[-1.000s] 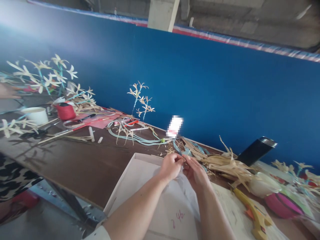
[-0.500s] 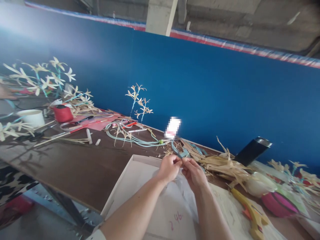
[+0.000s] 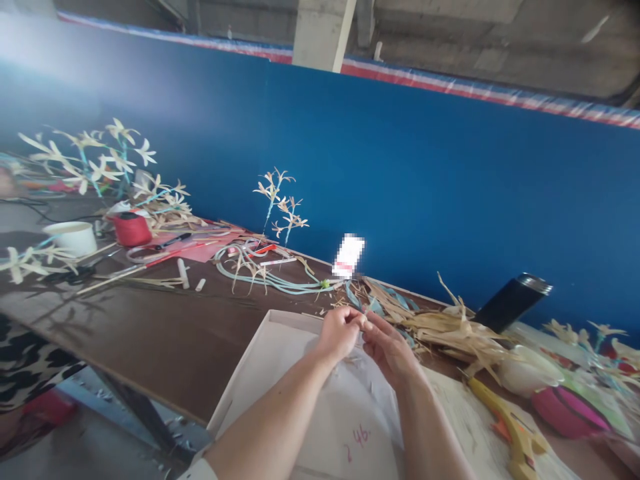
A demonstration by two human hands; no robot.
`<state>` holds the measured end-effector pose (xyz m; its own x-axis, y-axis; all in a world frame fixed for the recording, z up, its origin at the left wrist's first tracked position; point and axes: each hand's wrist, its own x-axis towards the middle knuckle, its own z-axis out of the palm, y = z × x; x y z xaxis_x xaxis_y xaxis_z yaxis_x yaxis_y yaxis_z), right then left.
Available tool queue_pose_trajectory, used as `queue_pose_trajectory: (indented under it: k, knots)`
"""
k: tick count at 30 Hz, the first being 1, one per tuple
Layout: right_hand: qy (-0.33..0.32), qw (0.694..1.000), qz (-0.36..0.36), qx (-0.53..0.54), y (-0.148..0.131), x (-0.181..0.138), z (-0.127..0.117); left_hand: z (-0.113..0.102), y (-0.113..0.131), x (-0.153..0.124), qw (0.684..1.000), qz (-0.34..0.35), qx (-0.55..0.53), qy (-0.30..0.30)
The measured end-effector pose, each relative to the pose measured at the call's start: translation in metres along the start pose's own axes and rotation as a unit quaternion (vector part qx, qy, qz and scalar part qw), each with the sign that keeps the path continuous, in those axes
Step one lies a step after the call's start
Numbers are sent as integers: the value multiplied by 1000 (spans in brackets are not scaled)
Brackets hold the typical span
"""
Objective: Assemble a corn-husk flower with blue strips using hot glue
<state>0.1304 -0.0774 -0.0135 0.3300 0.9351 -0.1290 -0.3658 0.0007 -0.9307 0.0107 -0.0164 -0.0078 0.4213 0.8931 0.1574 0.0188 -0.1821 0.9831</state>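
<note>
My left hand (image 3: pixel 341 332) and my right hand (image 3: pixel 394 350) meet above the far end of a shallow white cardboard box (image 3: pixel 235 383). Fingertips of both are pinched together around a thin pale-green strip (image 3: pixel 369 307), whose short end pokes up between them. The fingers cover most of it, so its full shape is hidden. Just beyond lie dry tan husk leaves (image 3: pixel 445 328) and blue-green ribbon scraps. Pink handwritten numbers mark the box bottom, where small scraps also lie.
A yellow glue gun (image 3: pixel 510 427), a pink pouch (image 3: pixel 570 412) and a black flask (image 3: pixel 515 301) are at right. Leftward are pale-blue cords (image 3: pixel 280 287), a red spool (image 3: pixel 133 230), a white cup (image 3: pixel 73 239) and husk flowers (image 3: pixel 105 160). A lit phone (image 3: pixel 349 256) leans against the blue partition.
My right hand's fingers have shifted and straightened a little beside the left fingertips. The pale-green strip end now shows above them. The view has turned slightly left.
</note>
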Motion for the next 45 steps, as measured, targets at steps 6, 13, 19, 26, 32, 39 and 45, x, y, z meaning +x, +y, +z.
queue_pose_trajectory:
  k: [6, 13, 19, 26, 32, 39, 45]
  knots:
    - [19, 998, -46, 23, -1, 2, -1, 0, -2, 1, 1000, 12, 7, -7]
    - [24, 998, -61, -11, 0, 2, 1, 1, -1, -1, 999, 20, 23, -42]
    - [36, 997, -72, -11, 0, 4, 1, 2, -3, -2, 995, 55, 67, -51]
    - [69, 994, -83, -23, -1, 4, -2, 4, -7, -3, 981, 111, 156, -33]
    - [84, 993, -74, -36, 2, 6, -4, 3, -5, -6, 968, 127, 213, -21]
    - [132, 980, -96, -116, 7, 10, -6, 6, -5, -9, 961, 118, 249, 7]
    - [156, 968, -106, -166, 6, 10, -4, 8, -8, -8, 973, 86, 213, -9]
